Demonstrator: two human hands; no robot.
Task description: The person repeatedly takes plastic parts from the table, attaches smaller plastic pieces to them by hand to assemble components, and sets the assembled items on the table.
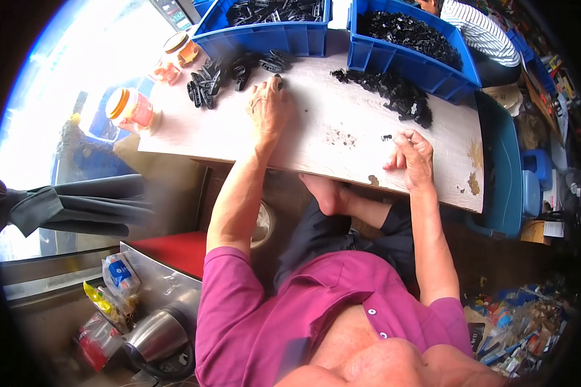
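Note:
My left hand (268, 109) is over the table, its fingers curled round a black plastic part (277, 79) that is mostly covered. Close to it lies a loose pile of elongated black plastic parts (203, 84). Toward the table's near right, my right hand (414, 158) is closed in a pinch. A small black toothed piece (386, 137) shows at its fingertips. Beyond that hand, a heap of small black pieces (407, 100) spreads in front of a blue bin.
Two blue bins, the left one (265, 39) and the right one (410, 64), hold black parts at the far edge. Jars with orange lids (129, 109) stand at the left. A teal tub (500, 168) adjoins the table's right side. Another person in a striped top (481, 32) sits at far right.

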